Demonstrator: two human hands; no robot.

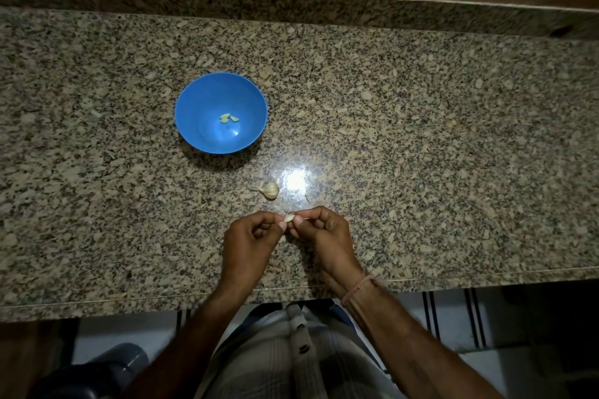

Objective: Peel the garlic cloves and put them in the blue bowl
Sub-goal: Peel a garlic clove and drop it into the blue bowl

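A small pale garlic clove [289, 218] is pinched between the left hand [251, 241] and right hand [324, 236], seemingly for peeling; the round blue plastic bowl [201, 97], kept near, holds peeled cloves [229, 118].

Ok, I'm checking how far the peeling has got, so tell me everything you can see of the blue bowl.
The blue bowl is round, smooth and glossy, plastic by its look. It stands upright on the speckled stone counter, beyond and left of the garlic bulb and apart from it. A few pale peeled cloves lie close together at its bottom. Nothing else touches it.
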